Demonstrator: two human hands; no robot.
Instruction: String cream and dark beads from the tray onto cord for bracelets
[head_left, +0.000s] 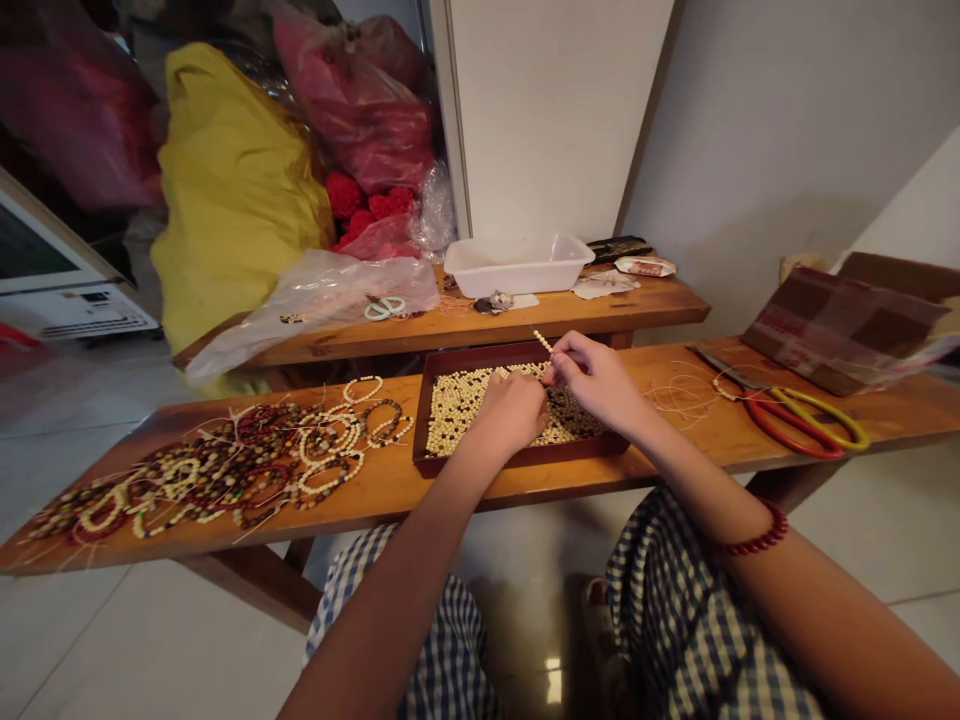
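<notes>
A dark red tray (pixel 424 420) full of small round cream and brown beads (pixel 457 400) lies on the wooden bench. My left hand (pixel 514 408) is over the beads with its fingers curled closed; what they grip, if anything, is hidden behind the knuckles. Just right of it, my right hand (pixel 596 378) pinches a short strand of cream beads (pixel 541 342), which slants up and left from the fingertips. The fingertips of both hands almost meet above the tray.
Finished bead bracelets (pixel 225 460) are heaped left of the tray. To the right lie loose cord (pixel 682 392), red-and-yellow-handled scissors (pixel 806 415) and a cardboard box (pixel 840 320). A second bench (pixel 495 318) behind bears a white plastic basin (pixel 517 265) and small scissors (pixel 385 308).
</notes>
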